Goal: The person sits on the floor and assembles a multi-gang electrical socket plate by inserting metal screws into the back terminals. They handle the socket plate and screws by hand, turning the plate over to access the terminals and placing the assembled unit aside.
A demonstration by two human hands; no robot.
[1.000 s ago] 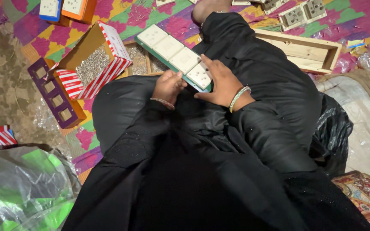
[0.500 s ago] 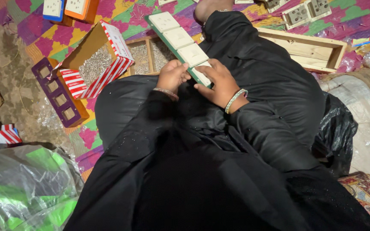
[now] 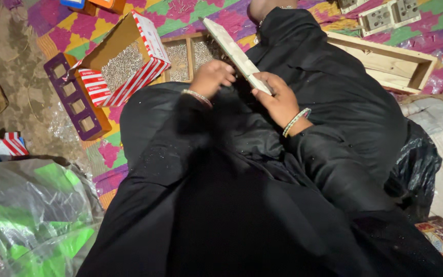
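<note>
A long narrow wooden strip (image 3: 232,50) with pale panels on its face is tilted up on edge above my lap. My right hand (image 3: 278,97) grips its near end. My left hand (image 3: 212,77) rests against the strip's left side, fingers curled; what they pinch is hidden. Both wrists wear bangles and black sleeves. Just behind the hands lies a small wooden tray (image 3: 188,51) with compartments of small metal screws.
A red-and-white striped carton (image 3: 124,64) full of screws lies open at the left, beside a purple frame (image 3: 73,95) with square holes. A long wooden box (image 3: 385,64) sits at the right. Clear plastic bags (image 3: 32,215) lie at lower left.
The strip lay flat with its pale face up; it has been turned onto its edge, and both hands have shifted with it.
</note>
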